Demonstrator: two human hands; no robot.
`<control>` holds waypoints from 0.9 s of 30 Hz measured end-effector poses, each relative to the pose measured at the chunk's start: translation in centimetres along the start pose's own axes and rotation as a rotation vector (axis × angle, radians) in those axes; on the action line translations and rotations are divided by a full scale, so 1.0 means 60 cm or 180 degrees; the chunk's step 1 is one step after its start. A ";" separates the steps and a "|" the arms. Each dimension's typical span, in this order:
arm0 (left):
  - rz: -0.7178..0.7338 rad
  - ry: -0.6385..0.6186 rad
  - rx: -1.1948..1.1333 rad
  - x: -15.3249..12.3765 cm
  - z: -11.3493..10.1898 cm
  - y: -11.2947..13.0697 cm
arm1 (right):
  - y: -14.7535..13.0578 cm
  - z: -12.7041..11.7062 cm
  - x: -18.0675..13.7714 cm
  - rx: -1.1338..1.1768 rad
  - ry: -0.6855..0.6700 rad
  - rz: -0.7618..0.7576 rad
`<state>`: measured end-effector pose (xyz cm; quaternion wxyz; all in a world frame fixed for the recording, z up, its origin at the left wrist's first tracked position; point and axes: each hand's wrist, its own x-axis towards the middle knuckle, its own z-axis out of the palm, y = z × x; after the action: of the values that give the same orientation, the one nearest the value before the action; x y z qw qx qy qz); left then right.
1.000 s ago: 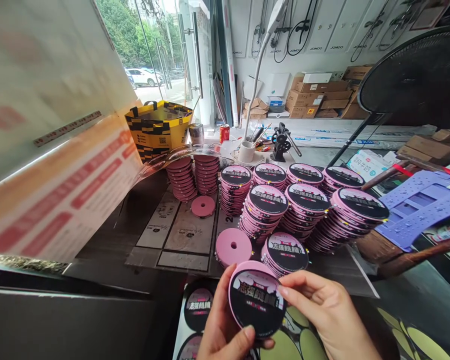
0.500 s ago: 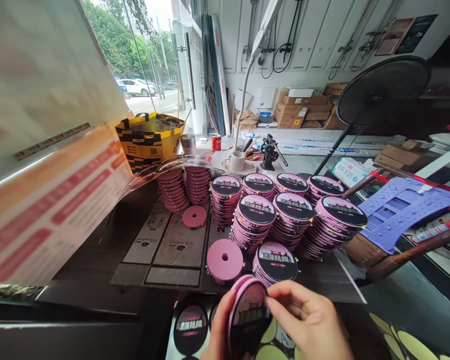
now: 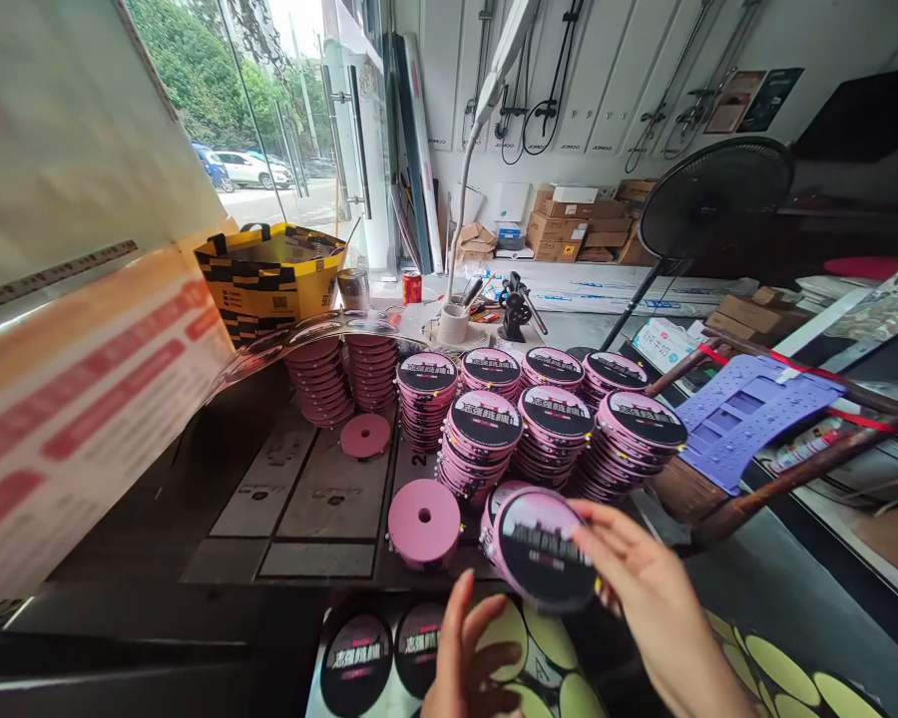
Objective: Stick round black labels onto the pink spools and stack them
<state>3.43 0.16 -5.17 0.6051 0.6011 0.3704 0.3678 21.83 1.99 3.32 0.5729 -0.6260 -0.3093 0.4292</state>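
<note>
My right hand (image 3: 648,588) grips a pink foam line spool (image 3: 543,548) by its right edge. A round black label with white characters covers its top. It is tilted over a short stack at the front right. My left hand (image 3: 468,663) is apart from it, fingers spread and holding nothing, over a sticker sheet (image 3: 389,603). Black round labels (image 3: 357,658) are on the sheet's left; yellow-green circles (image 3: 505,633) show at its right. A plain pink spool (image 3: 424,524) with a centre hole tops a stack left of the held one.
Labelled spool stacks (image 3: 483,424) stand in rows behind my hands. Plain stacks (image 3: 318,384) rise at the back left, near a single pink spool (image 3: 365,437). A bent printed sheet (image 3: 97,419) fills the left side. A purple chair back (image 3: 755,414) stands right.
My left hand has let go of the labelled spool and opened. My right hand has carried the spool up and forward, over the front right stack. The view has shifted slightly right.
</note>
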 end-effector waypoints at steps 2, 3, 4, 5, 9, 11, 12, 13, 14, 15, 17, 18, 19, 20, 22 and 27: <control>0.0153 -0.0521 0.1537 0.001 -0.027 -0.030 | -0.008 -0.008 0.033 -0.0294 0.0159 -0.0207; 0.0202 -0.0769 0.2243 0.002 -0.043 -0.041 | -0.008 -0.009 0.047 -0.0428 0.0150 -0.0283; 0.0194 -0.0874 0.2580 0.004 -0.058 -0.048 | -0.007 -0.008 0.057 -0.0536 0.0125 -0.0338; 0.0170 -0.0974 0.2811 0.006 -0.070 -0.051 | -0.004 -0.007 0.065 -0.0626 0.0121 -0.0382; 0.0058 -0.1657 0.3149 0.015 -0.072 -0.047 | 0.011 -0.010 0.060 -0.1169 0.0426 -0.0713; 0.0026 -0.2115 0.3111 0.019 -0.049 -0.052 | 0.017 -0.018 0.044 -0.1449 0.0613 -0.0891; 0.0014 -0.2261 0.3022 0.021 -0.034 -0.059 | 0.021 -0.023 0.034 -0.1623 0.0692 -0.1042; 0.0005 -0.2365 0.2937 0.023 -0.019 -0.067 | 0.025 -0.026 0.025 -0.1847 0.0728 -0.1253; -0.0001 -0.2424 0.2877 0.024 -0.005 -0.076 | 0.031 -0.027 0.017 -0.2121 0.0709 -0.1520; 0.0004 -0.2441 0.2841 0.025 0.008 -0.084 | 0.036 -0.026 0.012 -0.2440 0.0630 -0.1815; 0.0045 -0.2394 0.2785 0.027 0.029 -0.096 | 0.047 -0.020 0.008 -0.3078 0.0333 -0.2305; 0.0062 -0.2352 0.2757 0.027 0.037 -0.098 | 0.052 -0.015 0.010 -0.3296 0.0174 -0.2410; 0.0071 -0.2312 0.2727 0.027 0.044 -0.097 | 0.054 -0.010 0.011 -0.3442 0.0058 -0.2456; 0.0076 -0.2277 0.2697 0.027 0.050 -0.094 | 0.054 -0.006 0.012 -0.3515 -0.0007 -0.2469; 0.0077 -0.2220 0.2639 0.028 0.061 -0.084 | 0.052 -0.003 0.006 -0.3427 -0.0008 -0.2440; -0.0101 -0.1745 0.2620 0.046 0.053 -0.061 | 0.083 -0.027 -0.055 -0.2487 0.0583 -0.2107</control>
<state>7.52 1.12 -8.83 0.3981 0.8592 0.3212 0.0100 21.31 -2.39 -1.01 0.4262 -0.6969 -0.5764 0.0210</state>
